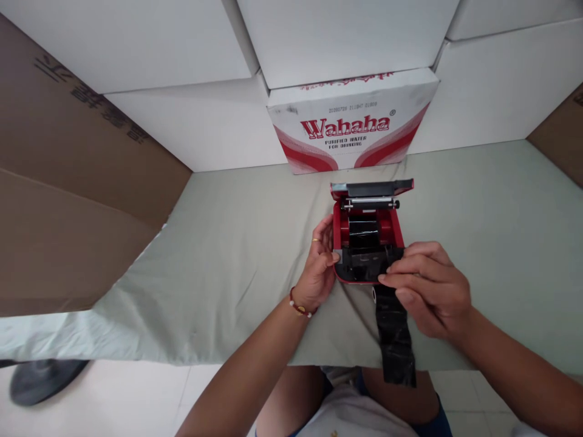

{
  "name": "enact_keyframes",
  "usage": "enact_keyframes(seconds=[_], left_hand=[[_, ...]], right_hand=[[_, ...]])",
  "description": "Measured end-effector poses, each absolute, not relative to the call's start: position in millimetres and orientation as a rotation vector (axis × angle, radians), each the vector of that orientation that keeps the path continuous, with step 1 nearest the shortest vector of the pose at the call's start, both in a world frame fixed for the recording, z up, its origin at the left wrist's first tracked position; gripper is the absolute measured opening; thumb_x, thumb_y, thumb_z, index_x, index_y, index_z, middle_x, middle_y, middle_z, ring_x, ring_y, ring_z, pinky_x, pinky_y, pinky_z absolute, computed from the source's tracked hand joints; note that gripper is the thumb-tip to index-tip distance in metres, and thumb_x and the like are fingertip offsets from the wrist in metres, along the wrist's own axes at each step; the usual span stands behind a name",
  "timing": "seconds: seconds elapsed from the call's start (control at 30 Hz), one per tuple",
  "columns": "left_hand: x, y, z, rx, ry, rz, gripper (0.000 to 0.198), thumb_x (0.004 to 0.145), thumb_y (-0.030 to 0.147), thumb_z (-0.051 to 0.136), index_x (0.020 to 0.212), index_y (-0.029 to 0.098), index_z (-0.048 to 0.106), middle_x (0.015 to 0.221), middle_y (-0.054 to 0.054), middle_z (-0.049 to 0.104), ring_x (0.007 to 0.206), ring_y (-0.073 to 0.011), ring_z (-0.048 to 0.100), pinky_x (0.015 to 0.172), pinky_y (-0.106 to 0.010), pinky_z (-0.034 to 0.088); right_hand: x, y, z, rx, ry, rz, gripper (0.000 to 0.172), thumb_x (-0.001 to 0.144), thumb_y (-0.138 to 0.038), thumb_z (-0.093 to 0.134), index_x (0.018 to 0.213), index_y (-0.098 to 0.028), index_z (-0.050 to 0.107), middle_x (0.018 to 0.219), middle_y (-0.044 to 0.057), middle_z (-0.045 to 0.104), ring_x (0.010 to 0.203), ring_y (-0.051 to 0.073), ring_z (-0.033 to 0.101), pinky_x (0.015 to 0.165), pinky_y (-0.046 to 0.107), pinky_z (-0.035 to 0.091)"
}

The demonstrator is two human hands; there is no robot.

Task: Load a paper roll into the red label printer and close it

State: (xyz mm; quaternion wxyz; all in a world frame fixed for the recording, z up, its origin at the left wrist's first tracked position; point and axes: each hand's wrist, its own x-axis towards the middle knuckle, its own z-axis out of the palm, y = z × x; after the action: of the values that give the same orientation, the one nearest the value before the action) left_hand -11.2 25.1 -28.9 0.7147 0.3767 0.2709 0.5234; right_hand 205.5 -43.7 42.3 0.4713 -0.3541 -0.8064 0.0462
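A small red and black label printer (337, 233) rests on the cloth-covered table with its lid (373, 188) raised. Inside it lies a glossy black ribbon roll (363, 230), with dark film across the front part. My left hand (321, 267) grips the printer's left side, thumb on the front left corner. At the front right corner, my right hand (432, 288) has its fingers closed together on the black film; its exact grip is partly hidden. Just below, a loose length of black ribbon (395, 340) with a small white-ended core trails over the table's front edge.
Behind the printer stands a white and red Wahaha water carton (350, 130), backed by large white boxes (191, 127). Brown cardboard (91, 200) rises at the left, and another brown box (558, 136) at the right. The pale green cloth (237, 261) has wrinkles.
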Motion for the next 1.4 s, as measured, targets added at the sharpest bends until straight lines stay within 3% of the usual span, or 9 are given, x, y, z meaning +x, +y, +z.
enact_keyframes(seconds=[0.2,0.3,0.43,0.53,0.63,0.87,1.1,1.27,1.4], left_hand=[[-7,23,-32,0.805,0.611,1.206,0.070,0.078,0.045,0.092,0.142,0.033,0.067,0.169,-0.004,0.057,0.166,-0.0340,0.041,0.141,-0.052,0.030],[-7,23,-33,0.804,0.627,1.216,0.070,0.077,0.045,0.093,0.141,0.032,0.069,0.166,-0.004,0.059,0.165,-0.0341,0.042,0.141,-0.051,0.030],[-9,24,-33,0.801,0.631,1.209,0.070,0.076,0.045,0.094,0.140,0.033,0.070,0.164,-0.004,0.060,0.163,-0.0339,0.044,0.140,-0.051,0.032],[-9,24,-32,0.800,0.641,1.213,0.070,0.075,0.044,0.094,0.139,0.033,0.070,0.163,-0.004,0.061,0.163,-0.0330,0.044,0.140,-0.049,0.030],[-9,23,-31,0.811,0.642,1.215,0.070,0.076,0.045,0.094,0.140,0.032,0.070,0.161,-0.005,0.062,0.162,-0.0331,0.045,0.139,-0.049,0.032],[-6,26,-32,0.835,0.625,1.235,0.072,0.074,0.048,0.095,0.139,0.031,0.068,0.161,-0.005,0.062,0.158,-0.0333,0.050,0.134,-0.049,0.038],[-6,27,-32,0.880,0.611,1.210,0.069,0.080,0.050,0.090,0.142,0.031,0.066,0.159,-0.007,0.064,0.158,-0.0352,0.052,0.136,-0.054,0.037],[-6,27,-34,0.846,0.627,1.211,0.069,0.078,0.047,0.091,0.141,0.029,0.068,0.161,-0.007,0.064,0.160,-0.0354,0.050,0.138,-0.054,0.035],[-7,29,-37,0.822,0.640,1.224,0.068,0.074,0.047,0.093,0.136,0.031,0.071,0.158,-0.006,0.066,0.158,-0.0344,0.052,0.135,-0.052,0.039]], right_hand=[[214,-4,83,-1.319,-1.957,0.571,0.030,0.113,-0.035,0.054,0.118,-0.026,0.082,0.102,0.003,0.085,0.089,0.019,0.078,0.082,0.032,0.059],[205,29,96,-1.614,-2.340,0.483,0.034,0.110,-0.027,0.051,0.118,-0.022,0.083,0.117,0.008,0.086,0.102,0.025,0.081,0.092,0.038,0.059],[178,56,103,-2.046,-2.662,0.258,0.037,0.104,-0.017,0.052,0.129,-0.021,0.080,0.129,0.014,0.084,0.106,0.033,0.081,0.080,0.039,0.058],[164,61,104,-2.149,-2.695,0.190,0.037,0.101,-0.013,0.053,0.123,-0.017,0.082,0.124,0.019,0.084,0.106,0.034,0.082,0.075,0.037,0.056],[161,62,100,-2.154,-2.682,0.185,0.036,0.100,-0.011,0.050,0.116,-0.016,0.082,0.118,0.019,0.085,0.103,0.032,0.082,0.074,0.036,0.055],[174,59,90,-2.085,-2.576,0.116,0.033,0.097,-0.023,0.062,0.126,-0.023,0.078,0.105,0.014,0.087,0.093,0.030,0.081,0.072,0.034,0.054],[202,47,78,-1.795,-2.317,0.378,0.032,0.098,-0.030,0.063,0.127,-0.022,0.073,0.112,0.010,0.084,0.090,0.026,0.077,0.076,0.036,0.055],[215,19,90,-1.530,-1.959,0.821,0.035,0.105,-0.048,0.062,0.127,-0.024,0.075,0.078,-0.001,0.075,0.063,0.018,0.066,0.060,0.031,0.053],[258,-15,97,-1.476,-1.725,0.983,0.037,0.104,-0.061,0.070,0.122,-0.031,0.081,0.101,0.005,0.084,0.079,0.021,0.078,0.067,0.030,0.062]])
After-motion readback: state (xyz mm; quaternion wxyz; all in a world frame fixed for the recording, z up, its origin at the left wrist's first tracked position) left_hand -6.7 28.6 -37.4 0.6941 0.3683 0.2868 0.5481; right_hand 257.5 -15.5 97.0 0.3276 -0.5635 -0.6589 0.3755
